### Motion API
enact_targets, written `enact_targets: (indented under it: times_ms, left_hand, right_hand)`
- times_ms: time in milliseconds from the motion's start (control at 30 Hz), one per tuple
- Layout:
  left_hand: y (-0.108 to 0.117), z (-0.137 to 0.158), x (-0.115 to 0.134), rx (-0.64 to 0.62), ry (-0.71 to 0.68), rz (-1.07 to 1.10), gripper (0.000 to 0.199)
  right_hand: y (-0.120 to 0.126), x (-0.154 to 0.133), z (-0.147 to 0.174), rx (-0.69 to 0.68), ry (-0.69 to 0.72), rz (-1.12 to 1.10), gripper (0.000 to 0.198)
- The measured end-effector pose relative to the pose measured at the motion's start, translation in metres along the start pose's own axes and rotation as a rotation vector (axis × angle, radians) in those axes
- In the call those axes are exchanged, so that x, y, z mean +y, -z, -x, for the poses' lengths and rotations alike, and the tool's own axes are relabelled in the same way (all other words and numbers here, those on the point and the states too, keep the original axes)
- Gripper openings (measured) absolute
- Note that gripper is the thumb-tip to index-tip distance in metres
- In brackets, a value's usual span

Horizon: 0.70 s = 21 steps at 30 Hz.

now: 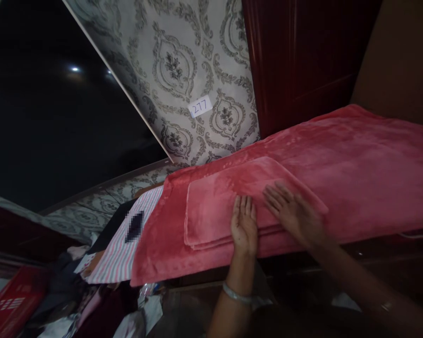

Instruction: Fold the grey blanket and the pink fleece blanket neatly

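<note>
A folded pink plush cloth (pixel 211 202) lies as a flat rectangle with several layers showing along its front edge. Under it spreads a larger pink plush blanket (pixel 366 173). My left hand (pixel 245 226) is palm up at the front edge of the folded cloth, its fingers stretched out together and nothing in it. To the right, my right hand (pixel 292 209) is held over the cloth with its fingers extended, also holding nothing. Whether either hand presses on the cloth I cannot tell.
A striped cloth (pixel 118 256) lies left of the blanket. Clothes (pixel 102 307) are heaped at lower left near a red box (pixel 17 295). Behind are a dark screen (pixel 63 122), patterned wallpaper (pixel 207 61) with a "277" label (pixel 200 107), and a dark red wooden panel (pixel 303 61).
</note>
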<state>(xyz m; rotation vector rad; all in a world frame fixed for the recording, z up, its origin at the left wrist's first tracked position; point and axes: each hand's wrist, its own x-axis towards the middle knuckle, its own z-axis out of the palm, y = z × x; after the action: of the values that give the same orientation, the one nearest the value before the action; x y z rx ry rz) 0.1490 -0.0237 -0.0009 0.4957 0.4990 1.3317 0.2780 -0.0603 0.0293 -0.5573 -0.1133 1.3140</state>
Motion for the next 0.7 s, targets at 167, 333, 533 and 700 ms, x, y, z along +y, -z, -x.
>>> enact_targets:
  times_ms: [167,333,533,700]
  left_hand:
    - [0.022,-0.001,-0.004,0.053,0.03,0.069,0.034]
    - [0.035,0.009,0.009,0.089,-0.04,0.042,0.035]
    - [0.068,0.025,0.057,0.088,-0.152,-0.015,0.041]
    - [0.056,0.024,0.089,0.088,-0.252,-0.018,0.036]
  right_hand:
    - [0.036,0.018,-0.028,-0.026,-0.056,-0.075,0.03]
    - [0.048,0.017,-0.03,-0.087,-0.043,-0.064,0.027]
    - [0.058,0.016,-0.034,-0.189,0.008,-0.016,0.031]
    - [0.023,0.021,-0.024,-0.278,0.033,0.012,0.035]
